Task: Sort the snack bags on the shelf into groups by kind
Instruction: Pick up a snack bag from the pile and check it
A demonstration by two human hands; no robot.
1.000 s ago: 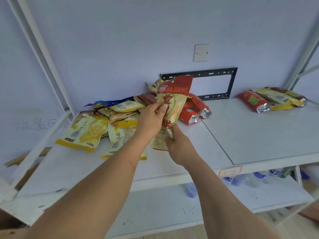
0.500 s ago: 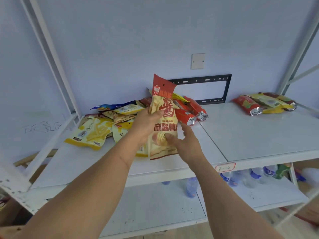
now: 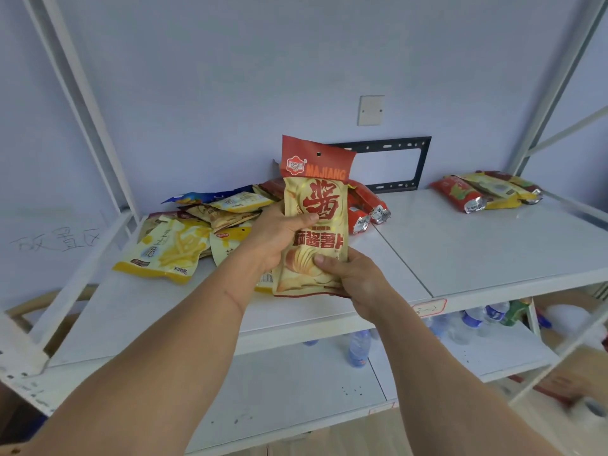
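Observation:
I hold a tall cream chip bag with a red MAJIANG top (image 3: 317, 199) upright above the shelf (image 3: 477, 245), its front facing me. My left hand (image 3: 274, 233) grips its left edge at mid-height, thumb across the front. My right hand (image 3: 353, 278) pinches its lower right corner. Behind lies a mixed pile: yellow fry bags (image 3: 167, 251), cream bags (image 3: 223, 215), a blue bag (image 3: 200, 196) and red foil-ended packs (image 3: 365, 209). A small group of red and yellow packs (image 3: 487, 192) lies at the shelf's far right.
White shelf uprights (image 3: 95, 120) stand at the left and right. A black metal bracket (image 3: 411, 162) hangs on the wall behind. The lower shelf (image 3: 279, 390) carries water bottles (image 3: 358, 348). A red-edged label (image 3: 429, 308) sticks on the shelf's front lip.
The chip bag has been turned from twisted and edge-on to upright with its front towards me. My right hand has slid to its lower right corner.

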